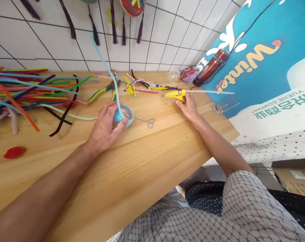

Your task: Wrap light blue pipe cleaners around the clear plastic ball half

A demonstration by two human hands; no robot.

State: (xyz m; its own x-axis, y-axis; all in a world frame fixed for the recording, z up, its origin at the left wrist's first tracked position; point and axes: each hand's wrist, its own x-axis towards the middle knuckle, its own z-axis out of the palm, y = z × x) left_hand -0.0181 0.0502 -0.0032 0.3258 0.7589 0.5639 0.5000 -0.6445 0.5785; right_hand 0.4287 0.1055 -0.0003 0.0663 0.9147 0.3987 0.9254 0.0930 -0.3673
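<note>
My left fingers clench the light-blue pipe-cleaner-wrapped ball, best kept taut; right fingers touch the yellow plastic glue gun, grasp unclear.

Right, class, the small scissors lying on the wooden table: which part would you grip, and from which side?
Take the small scissors by the finger loops, coming from the right. They lie flat on the table, blades pointing left toward the left hand and its blue pipe-cleaner coil, loops toward the right hand at the glue gun, so that hand probably reaches them safely.
</note>
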